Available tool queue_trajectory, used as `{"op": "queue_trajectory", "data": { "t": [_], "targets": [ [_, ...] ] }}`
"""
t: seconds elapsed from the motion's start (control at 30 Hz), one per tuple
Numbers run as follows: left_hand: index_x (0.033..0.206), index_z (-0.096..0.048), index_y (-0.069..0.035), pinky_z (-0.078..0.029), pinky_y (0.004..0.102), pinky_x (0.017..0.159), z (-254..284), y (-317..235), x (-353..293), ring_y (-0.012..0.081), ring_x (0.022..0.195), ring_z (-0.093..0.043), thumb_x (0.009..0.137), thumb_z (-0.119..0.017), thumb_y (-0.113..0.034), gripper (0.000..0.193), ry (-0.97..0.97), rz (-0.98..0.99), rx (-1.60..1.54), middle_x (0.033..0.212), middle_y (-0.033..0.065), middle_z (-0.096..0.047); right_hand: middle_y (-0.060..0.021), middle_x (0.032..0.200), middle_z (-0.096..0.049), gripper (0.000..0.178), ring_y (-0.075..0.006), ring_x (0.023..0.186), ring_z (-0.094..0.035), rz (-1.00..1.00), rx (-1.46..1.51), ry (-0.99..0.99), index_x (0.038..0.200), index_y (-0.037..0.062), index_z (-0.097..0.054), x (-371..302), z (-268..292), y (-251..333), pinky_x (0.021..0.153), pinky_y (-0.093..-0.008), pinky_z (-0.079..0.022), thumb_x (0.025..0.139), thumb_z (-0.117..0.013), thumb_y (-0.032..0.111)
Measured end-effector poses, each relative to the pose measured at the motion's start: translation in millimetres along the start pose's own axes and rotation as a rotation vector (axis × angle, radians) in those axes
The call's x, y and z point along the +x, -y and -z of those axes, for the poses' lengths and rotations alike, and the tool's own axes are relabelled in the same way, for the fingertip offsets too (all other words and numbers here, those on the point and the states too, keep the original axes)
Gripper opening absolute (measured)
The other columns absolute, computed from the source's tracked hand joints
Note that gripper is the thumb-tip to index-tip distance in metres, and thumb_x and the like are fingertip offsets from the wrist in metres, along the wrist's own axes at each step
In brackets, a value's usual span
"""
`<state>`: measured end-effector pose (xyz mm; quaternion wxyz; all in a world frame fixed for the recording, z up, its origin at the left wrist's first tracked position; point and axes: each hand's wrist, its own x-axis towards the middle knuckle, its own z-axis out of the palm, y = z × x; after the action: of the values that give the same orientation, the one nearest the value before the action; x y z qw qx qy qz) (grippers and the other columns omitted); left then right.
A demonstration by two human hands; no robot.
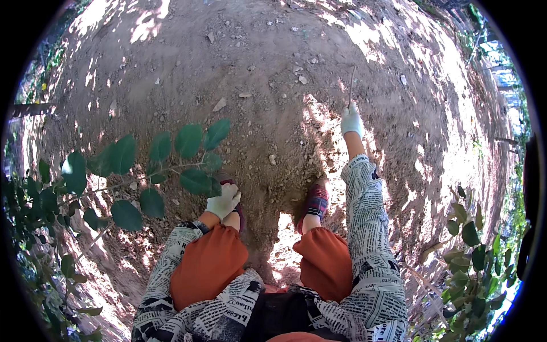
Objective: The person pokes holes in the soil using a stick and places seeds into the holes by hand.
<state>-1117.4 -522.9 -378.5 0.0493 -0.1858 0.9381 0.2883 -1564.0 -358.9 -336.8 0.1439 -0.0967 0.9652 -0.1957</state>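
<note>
My right hand point(352, 121), in a pale glove, is stretched forward over the dirt. Its fingers are wrapped round one end of a thin stick-like rod point(352, 82), which points away from me; its exact kind is unclear. My left hand point(224, 200), gloved in white, is close to my left shoe, just inside my left knee. Its fingers are curled closed, and anything inside them is hidden. Large green leaves on a branch point(182, 167) reach in from the left, the nearest leaf beside that hand.
Bare brown soil point(262, 68) with scattered small stones point(220, 104) and sunlit patches spreads ahead. My right shoe point(317, 199) is planted on it. A leafy plant point(472, 251) stands at the lower right, and denser foliage point(34, 211) fills the left edge.
</note>
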Motion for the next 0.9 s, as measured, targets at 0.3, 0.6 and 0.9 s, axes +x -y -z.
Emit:
{"op": "queue_trajectory", "data": {
  "t": [0.3,0.6,0.9],
  "targets": [
    [0.077,-0.055,-0.005,-0.045,0.0481,0.064,-9,14,-7,0.0361,0.072,-0.058,0.086,-0.062,-0.026,0.024,-0.004,0.007,0.012,0.077,0.0148,-0.059,-0.0299,0.085,-0.065,0.053,-0.0478,0.08,-0.063,0.131,-0.085,0.288,0.149,0.0276,-0.028,-137,-9,-38,0.073,-0.0538,-0.05,0.098,-0.042,0.032],
    [0.075,-0.052,-0.004,-0.045,0.0477,0.064,-5,9,-4,0.035,0.071,-0.058,0.089,-0.06,-0.026,0.027,0.023,-0.024,0.057,0.074,0.0147,-0.056,-0.0234,0.077,-0.066,0.055,-0.0423,0.072,-0.064,0.122,-0.12,0.427,0.149,0.031,-0.028,-249,28,-89,0.068,-0.0515,-0.05,0.096,-0.045,0.035],
    [0.074,-0.052,-0.004,-0.045,0.0478,0.064,-4,8,-4,0.0352,0.07,-0.058,0.089,-0.06,-0.026,0.027,-0.019,-0.048,0.051,0.074,0.015,-0.057,-0.0257,0.113,-0.063,0.047,-0.0391,0.1,-0.063,0.07,0.246,0.067,0.141,0.0173,-0.045,-135,-1,-42,0.088,-0.0435,-0.049,0.096,-0.047,0.03]
  ]
}}
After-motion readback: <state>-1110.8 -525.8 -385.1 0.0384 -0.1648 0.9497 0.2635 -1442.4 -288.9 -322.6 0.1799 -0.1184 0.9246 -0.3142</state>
